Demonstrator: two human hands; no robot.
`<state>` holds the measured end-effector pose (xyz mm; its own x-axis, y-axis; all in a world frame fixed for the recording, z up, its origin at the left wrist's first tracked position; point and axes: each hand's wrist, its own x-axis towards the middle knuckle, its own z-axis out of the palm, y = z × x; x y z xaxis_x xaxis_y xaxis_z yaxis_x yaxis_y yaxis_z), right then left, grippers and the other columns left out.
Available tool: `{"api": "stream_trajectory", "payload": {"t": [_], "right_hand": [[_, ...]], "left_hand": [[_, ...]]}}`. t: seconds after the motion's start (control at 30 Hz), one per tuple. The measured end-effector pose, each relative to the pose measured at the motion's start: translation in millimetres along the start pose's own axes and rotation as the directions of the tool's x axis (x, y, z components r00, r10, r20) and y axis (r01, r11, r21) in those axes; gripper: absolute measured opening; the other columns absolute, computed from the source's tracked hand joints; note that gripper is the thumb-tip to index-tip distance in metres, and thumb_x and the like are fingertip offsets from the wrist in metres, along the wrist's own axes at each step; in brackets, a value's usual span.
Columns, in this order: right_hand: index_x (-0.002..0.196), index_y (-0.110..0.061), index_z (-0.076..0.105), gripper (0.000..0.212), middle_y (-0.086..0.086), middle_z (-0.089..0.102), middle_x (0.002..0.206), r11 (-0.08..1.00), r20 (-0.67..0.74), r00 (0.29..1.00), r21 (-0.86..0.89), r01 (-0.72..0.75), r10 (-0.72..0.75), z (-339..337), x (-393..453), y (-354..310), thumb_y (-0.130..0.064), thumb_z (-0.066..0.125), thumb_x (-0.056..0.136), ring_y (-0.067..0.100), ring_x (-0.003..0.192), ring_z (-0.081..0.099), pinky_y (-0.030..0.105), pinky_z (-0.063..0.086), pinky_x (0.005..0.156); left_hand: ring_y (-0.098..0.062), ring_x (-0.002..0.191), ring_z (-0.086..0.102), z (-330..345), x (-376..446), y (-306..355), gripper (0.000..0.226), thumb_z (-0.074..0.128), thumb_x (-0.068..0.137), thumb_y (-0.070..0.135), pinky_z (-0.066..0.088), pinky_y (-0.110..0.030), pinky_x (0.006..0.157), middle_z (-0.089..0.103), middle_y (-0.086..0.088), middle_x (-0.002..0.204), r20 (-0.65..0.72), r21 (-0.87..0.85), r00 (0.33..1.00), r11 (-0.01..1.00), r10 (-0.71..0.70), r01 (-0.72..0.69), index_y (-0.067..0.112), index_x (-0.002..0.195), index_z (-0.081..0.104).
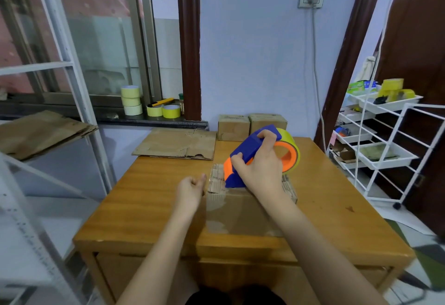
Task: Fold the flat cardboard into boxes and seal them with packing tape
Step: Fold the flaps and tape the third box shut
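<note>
Left: flat brown cardboard sheets (177, 144) lie at the far left corner of the orange-brown wooden table (134, 198). The left hand (190, 190) is loosely curled, holding nothing, its fingertips at the left edge of the brown corrugated cardboard box (240, 213) at table centre. The right hand (261, 167) is wrapped around the blue-and-orange tape dispenser with its yellow-green roll (265, 154); the dispenser's front end rests on the box's far top edge. Two small sealed brown boxes (251, 126) stand behind, against the wall.
</note>
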<state>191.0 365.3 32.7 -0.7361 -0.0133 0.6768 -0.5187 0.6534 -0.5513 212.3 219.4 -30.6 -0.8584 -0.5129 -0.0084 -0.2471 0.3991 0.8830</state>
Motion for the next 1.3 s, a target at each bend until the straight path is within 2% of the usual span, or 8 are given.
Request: {"api": "stream_trajectory", "payload": {"t": [0.23,0.43,0.63,0.8,0.9,1.0,1.13,1.3], "right_hand": [[0.12,-0.008,0.034,0.051,0.002,0.057,0.075,0.995,-0.034,0.997,0.082,-0.063,0.066,2.5,-4.3,4.2,-0.021,0.064,0.082,0.021,0.061,0.056,0.026,0.039,0.053],[0.121,-0.008,0.035,0.051,0.001,0.055,0.077,0.995,-0.043,0.997,0.082,-0.059,0.063,1.5,-5.3,1.8,-0.02,0.065,0.082,0.021,0.064,0.057,0.028,0.045,0.055],[0.121,-0.009,0.034,0.051,-0.001,0.055,0.079,0.992,-0.042,0.996,0.101,-0.073,0.077,1.3,-5.9,3.2,-0.021,0.066,0.082,0.018,0.065,0.057,0.024,0.042,0.053],[0.122,-0.009,0.034,0.052,-0.001,0.056,0.082,0.992,-0.043,0.996,0.103,-0.076,0.081,1.5,-6.3,3.4,-0.021,0.066,0.082,0.018,0.067,0.058,0.028,0.047,0.057],[0.122,-0.008,0.035,0.052,-0.001,0.055,0.082,0.993,-0.051,0.996,0.102,-0.067,0.072,2.1,-6.5,2.1,-0.021,0.067,0.082,0.019,0.067,0.059,0.031,0.05,0.058],[0.121,-0.008,0.036,0.051,-0.003,0.053,0.078,0.991,-0.058,0.995,0.116,-0.073,0.081,0.5,-7.1,1.5,-0.02,0.067,0.082,0.019,0.065,0.058,0.032,0.05,0.057],[0.121,-0.009,0.034,0.051,-0.008,0.048,0.076,0.985,-0.039,0.995,0.146,-0.089,0.096,1.6,-6.2,-0.1,-0.02,0.066,0.082,0.018,0.068,0.057,0.033,0.05,0.06],[0.121,-0.007,0.035,0.05,-0.012,0.045,0.069,0.982,-0.041,0.993,0.157,-0.106,0.114,12.0,-3.5,-6.2,-0.019,0.065,0.083,0.023,0.065,0.057,0.034,0.048,0.059]], "left_hand": [[-0.03,0.094,0.065,13.0,20.2,-12.4,0.044,0.041,0.099,0.042,0.052,-0.043,0.085,0.069,-0.013,0.1,0.193,0.044,0.978,0.996,-0.08,0.073,0.003,0.103,0.062],[-0.018,0.081,0.063,-0.2,-9.5,1.7,0.052,0.018,0.104,0.043,0.054,-0.026,0.072,0.063,-0.012,0.118,0.397,0.197,0.898,0.973,-0.192,0.121,0.014,0.116,0.059],[-0.016,0.113,0.047,3.2,-7.9,-1.1,0.032,0.041,0.101,0.024,0.039,-0.032,0.097,0.051,-0.003,0.13,0.083,-0.256,0.997,0.966,-0.003,0.024,0.011,0.13,0.047],[-0.017,0.125,0.043,12.1,-35.4,13.8,0.055,0.036,0.094,0.054,0.041,-0.027,0.087,0.043,0.01,0.131,0.281,-0.583,0.959,0.802,0.049,0.13,0.032,0.144,0.035],[-0.025,0.122,0.048,19.6,-24.7,12.3,0.05,0.042,0.099,0.035,0.041,-0.029,0.083,0.048,0.0,0.128,0.265,-0.513,0.963,0.839,-0.045,0.18,0.022,0.147,0.032],[-0.023,0.102,0.056,17.8,-28.4,10.8,0.065,0.044,0.093,0.054,0.044,-0.031,0.088,0.058,-0.011,0.115,0.299,-0.384,0.922,0.853,-0.247,0.353,0.012,0.142,0.039],[-0.024,0.146,0.011,-10.7,-34.4,12.8,0.076,0.051,0.095,0.039,0.014,-0.049,0.118,0.008,0.004,0.16,0.079,-0.004,0.98,0.983,0.184,-0.184,0.033,0.152,0.002],[-0.013,0.147,0.002,-34.7,-15.7,28.7,0.047,0.022,0.103,0.028,-0.003,-0.045,0.12,0.009,0.011,0.158,0.306,0.536,0.888,0.709,0.343,-0.459,0.031,0.15,0.019]]}}
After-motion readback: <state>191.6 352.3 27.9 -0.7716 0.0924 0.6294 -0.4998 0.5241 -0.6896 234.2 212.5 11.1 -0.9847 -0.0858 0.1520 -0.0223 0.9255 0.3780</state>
